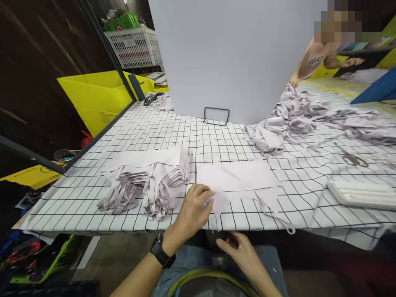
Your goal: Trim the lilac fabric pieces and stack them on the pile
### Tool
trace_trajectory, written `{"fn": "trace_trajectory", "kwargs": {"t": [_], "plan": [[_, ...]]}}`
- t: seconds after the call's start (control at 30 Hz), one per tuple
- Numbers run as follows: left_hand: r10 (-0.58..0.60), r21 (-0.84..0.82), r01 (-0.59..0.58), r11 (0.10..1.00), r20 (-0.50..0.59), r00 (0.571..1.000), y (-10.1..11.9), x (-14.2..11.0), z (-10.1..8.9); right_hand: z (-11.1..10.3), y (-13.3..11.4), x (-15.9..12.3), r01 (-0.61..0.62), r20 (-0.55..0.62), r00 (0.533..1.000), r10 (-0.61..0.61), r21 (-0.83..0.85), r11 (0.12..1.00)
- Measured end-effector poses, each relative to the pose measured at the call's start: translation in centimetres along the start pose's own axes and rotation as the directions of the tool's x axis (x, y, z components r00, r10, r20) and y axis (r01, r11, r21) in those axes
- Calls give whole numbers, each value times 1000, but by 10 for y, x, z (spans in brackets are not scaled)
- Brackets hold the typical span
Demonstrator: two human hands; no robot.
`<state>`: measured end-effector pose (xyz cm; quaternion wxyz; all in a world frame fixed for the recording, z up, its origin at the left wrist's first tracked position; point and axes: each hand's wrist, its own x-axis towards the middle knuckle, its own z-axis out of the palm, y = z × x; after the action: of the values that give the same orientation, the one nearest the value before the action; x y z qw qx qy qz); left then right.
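Note:
A pale pinkish-white garment piece (238, 177) lies flat on the grid-patterned cloth, with a thin strap (283, 220) hanging toward the table's front edge. My left hand (193, 208), wearing a dark watch (162, 251), is at the piece's lower left corner. Its thumb and forefinger curl together over the fabric there. Just below the table edge is my right hand (243, 253), thumb and fingers apart, with nothing visible between them. To the left of my left hand sits a stack of similar pieces (154, 177), their gathered straps bunched toward me.
A grey-white board (229, 57) stands at the back, a black wire stand (216, 116) at its base. Crumpled garments (269, 134) spread along the right. Scissors (355, 160) and a white plastic case (365, 194) lie nearer. A co-worker (318, 60) is behind; a yellow bin (99, 97) stands left.

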<state>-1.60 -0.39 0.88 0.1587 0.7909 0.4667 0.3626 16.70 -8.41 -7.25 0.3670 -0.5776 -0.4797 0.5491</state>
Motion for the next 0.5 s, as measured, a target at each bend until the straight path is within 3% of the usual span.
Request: {"fn": "trace_trajectory", "kwargs": {"t": [0.13, 0.3, 0.5], "plan": [[117, 57, -122, 991, 76, 990, 11, -14, 12, -1, -10, -4, 77, 13, 997, -76, -86, 993], [98, 97, -106, 990, 78, 992, 15, -21, 18, 3, -9, -4, 48, -80, 995, -59, -129, 990], [88, 127, -111, 986, 176, 981, 10, -26, 9, 9, -21, -11, 133, 92, 988, -127, -57, 990]]}}
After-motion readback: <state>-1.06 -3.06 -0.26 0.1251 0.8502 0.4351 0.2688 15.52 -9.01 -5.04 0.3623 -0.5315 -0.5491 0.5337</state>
